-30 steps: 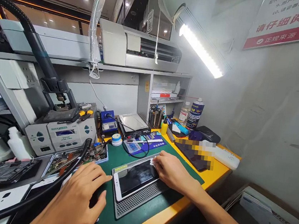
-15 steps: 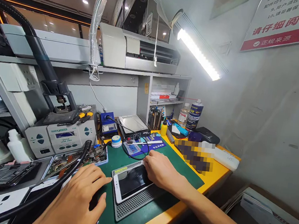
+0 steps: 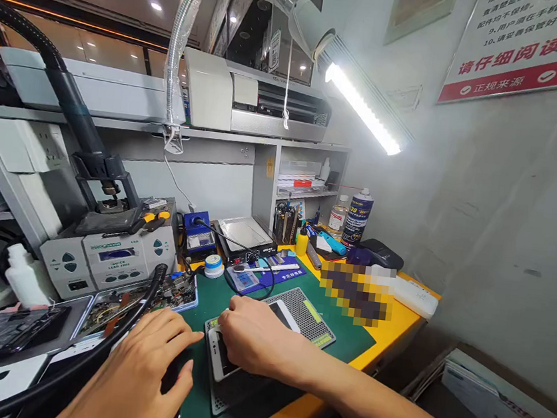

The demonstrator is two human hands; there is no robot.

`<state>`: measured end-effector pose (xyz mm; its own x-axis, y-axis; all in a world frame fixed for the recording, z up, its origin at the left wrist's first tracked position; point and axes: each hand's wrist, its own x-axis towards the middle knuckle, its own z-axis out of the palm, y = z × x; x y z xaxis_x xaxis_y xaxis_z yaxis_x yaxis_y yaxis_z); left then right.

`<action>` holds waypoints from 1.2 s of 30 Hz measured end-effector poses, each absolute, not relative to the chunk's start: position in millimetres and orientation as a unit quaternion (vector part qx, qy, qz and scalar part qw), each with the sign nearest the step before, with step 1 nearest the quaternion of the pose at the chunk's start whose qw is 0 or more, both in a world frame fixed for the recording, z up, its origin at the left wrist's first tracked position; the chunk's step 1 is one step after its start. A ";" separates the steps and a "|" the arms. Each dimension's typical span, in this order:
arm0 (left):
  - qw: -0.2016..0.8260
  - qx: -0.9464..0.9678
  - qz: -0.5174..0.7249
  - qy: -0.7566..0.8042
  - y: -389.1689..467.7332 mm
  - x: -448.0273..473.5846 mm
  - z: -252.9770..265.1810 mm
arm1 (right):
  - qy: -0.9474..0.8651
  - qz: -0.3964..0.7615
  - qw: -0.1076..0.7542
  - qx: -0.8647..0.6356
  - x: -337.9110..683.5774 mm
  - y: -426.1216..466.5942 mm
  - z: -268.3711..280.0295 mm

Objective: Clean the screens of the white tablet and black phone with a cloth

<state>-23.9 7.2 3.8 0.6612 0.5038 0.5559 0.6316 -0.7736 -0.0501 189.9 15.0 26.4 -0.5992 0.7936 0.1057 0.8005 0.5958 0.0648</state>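
Observation:
A white-framed smartphone [image 3: 288,316] with a black screen lies face up on a grey perforated pad [image 3: 315,334], on a green work mat [image 3: 352,331]. Over the phone's left part is my right hand [image 3: 256,337], its fingers curled closed; whatever they may hold is hidden beneath them. My left hand [image 3: 154,356] rests left of the pad, fingers bent loosely and thumb apart, with its index fingertip near the pad's left edge. Something dark shows between that thumb and the fingers, too hidden to name.
A black hose [image 3: 137,327] runs past my left hand in front of a soldering station [image 3: 117,258]. A tray of circuit boards [image 3: 175,294] borders the mat. Behind the pad lie a white brush [image 3: 272,268] and a round jar [image 3: 213,266]. A lamp [image 3: 363,108] hangs overhead.
My right hand has moved left along the phone, from its far right end to its left part, uncovering the pad's right side. My left hand has stayed nearly still.

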 end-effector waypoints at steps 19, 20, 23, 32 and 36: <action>0.107 -0.906 -0.272 -0.305 8.7 -25.1 0.4 | -0.937 -0.010 0.051 -0.346 203.0 -7.9 29.3; 0.103 -0.906 -0.270 -0.308 9.2 -25.4 -0.8 | -0.933 -0.009 0.052 -0.355 206.3 -8.6 29.1; 0.096 -0.905 -0.261 -0.322 9.6 -26.5 -3.4 | -0.924 -0.006 0.052 -0.378 218.9 -10.7 28.5; 0.061 -0.908 -0.233 -0.344 1.6 -20.5 -0.3 | -0.884 0.038 0.080 -0.460 282.5 -10.5 38.6; 0.035 -0.906 -0.228 -0.356 0.2 -18.6 -1.3 | -0.851 0.050 0.106 -0.512 310.3 9.7 52.0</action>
